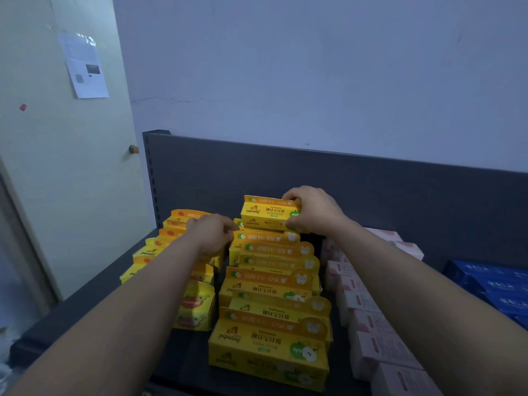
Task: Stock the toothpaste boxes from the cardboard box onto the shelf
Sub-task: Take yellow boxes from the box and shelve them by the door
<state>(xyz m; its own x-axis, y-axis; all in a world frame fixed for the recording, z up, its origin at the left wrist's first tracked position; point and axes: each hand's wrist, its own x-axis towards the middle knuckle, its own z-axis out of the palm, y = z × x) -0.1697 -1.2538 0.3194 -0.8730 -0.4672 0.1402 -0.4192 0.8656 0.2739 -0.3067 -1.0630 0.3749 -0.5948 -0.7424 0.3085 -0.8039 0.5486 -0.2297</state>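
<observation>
The right grip (310, 211) pinches the right end of a yellow toothpaste box (267, 212), a long, glossy cardboard carton with a green apple printed on its face. The fingers curl over its top edge and the thumb presses its lower front. The carton sits level at the rear top of the centre row of apple toothpaste boxes (271, 338), which are stacked stepwise towards the front of the dark, matte shelf (85, 304). The left grip (213, 234) lies knuckles-up, fingers curled, on the rear cartons of the left row of yellow boxes (194, 307), which bear a red fruit. I cannot tell whether it clasps one of them or only rests there. Behind stands a dark grey back panel (371, 190). Right of the centre row lie pale pink boxes (377, 347), and beyond them are deep blue boxes (497, 290).
</observation>
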